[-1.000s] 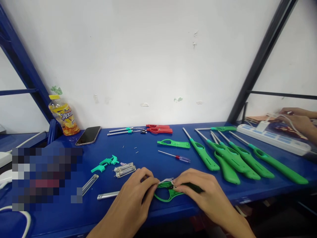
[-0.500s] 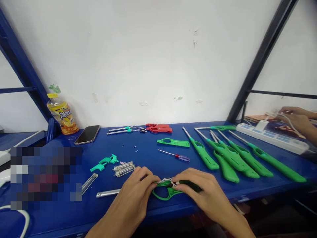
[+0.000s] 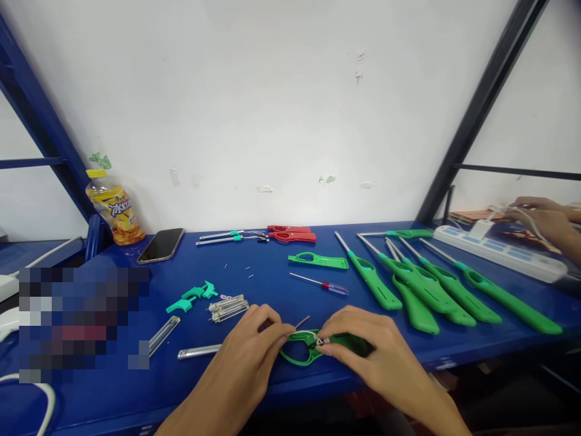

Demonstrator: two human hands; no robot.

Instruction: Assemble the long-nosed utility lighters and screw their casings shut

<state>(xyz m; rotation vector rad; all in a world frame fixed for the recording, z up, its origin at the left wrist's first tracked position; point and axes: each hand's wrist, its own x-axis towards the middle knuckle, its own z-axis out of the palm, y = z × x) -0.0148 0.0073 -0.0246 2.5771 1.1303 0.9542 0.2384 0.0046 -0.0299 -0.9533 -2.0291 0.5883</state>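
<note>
My left hand (image 3: 247, 354) is closed on the front end of an open green lighter shell (image 3: 303, 363), beside white wire at the shell's top. A metal tube (image 3: 198, 351) sticks out to the left from under that hand. With thumb and forefinger my right hand (image 3: 385, 345) pinches a small black igniter (image 3: 319, 343) over the shell's middle, just behind its trigger loop. A thin pin-like piece (image 3: 302, 321) shows just above the shell; whether it touches is unclear. Fingers hide part of the shell's inside.
Finished-looking green lighters (image 3: 422, 284) lie at the right, near a power strip (image 3: 499, 251) and another person's hands (image 3: 540, 215). A screwdriver (image 3: 333, 287), green half shell (image 3: 320, 260), clear tanks (image 3: 228, 309), teal triggers (image 3: 190, 297), phone (image 3: 161, 245) and bottle (image 3: 115, 209) are about.
My right fingertips have shifted slightly and now pinch the igniter more plainly. The white wires sit lower and flatter along the shell. The thin piece above the shell has come into view.
</note>
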